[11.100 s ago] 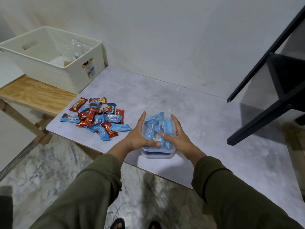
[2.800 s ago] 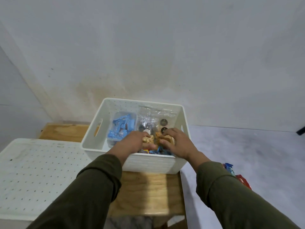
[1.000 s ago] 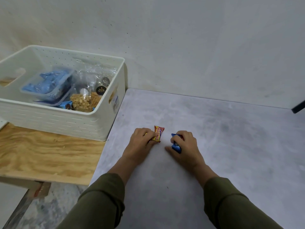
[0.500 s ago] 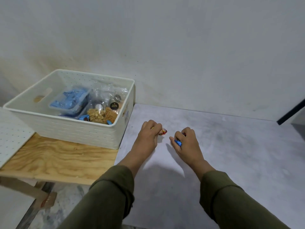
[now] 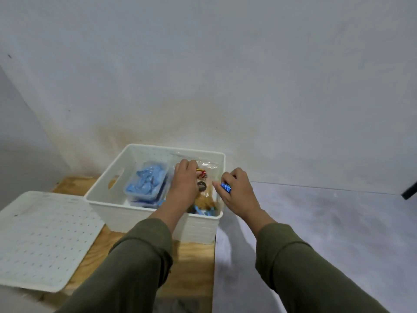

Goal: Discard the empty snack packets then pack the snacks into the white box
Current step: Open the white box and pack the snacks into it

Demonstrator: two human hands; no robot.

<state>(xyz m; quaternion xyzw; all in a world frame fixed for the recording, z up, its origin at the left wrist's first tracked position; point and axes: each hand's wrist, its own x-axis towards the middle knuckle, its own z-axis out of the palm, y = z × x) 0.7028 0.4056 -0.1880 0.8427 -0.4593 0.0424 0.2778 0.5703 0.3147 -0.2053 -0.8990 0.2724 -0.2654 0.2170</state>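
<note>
Blue snack [image 5: 225, 187] crosswise in right hand [image 5: 237, 192]

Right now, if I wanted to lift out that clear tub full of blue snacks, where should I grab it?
Probably by the clear tub's two long rims, coming straight down from above. It sits inside the white box, its sides hemmed in by another tub beneath, the box wall and the left hand, so only its top is open. Its rim lip gives fingers a ledge.
</note>
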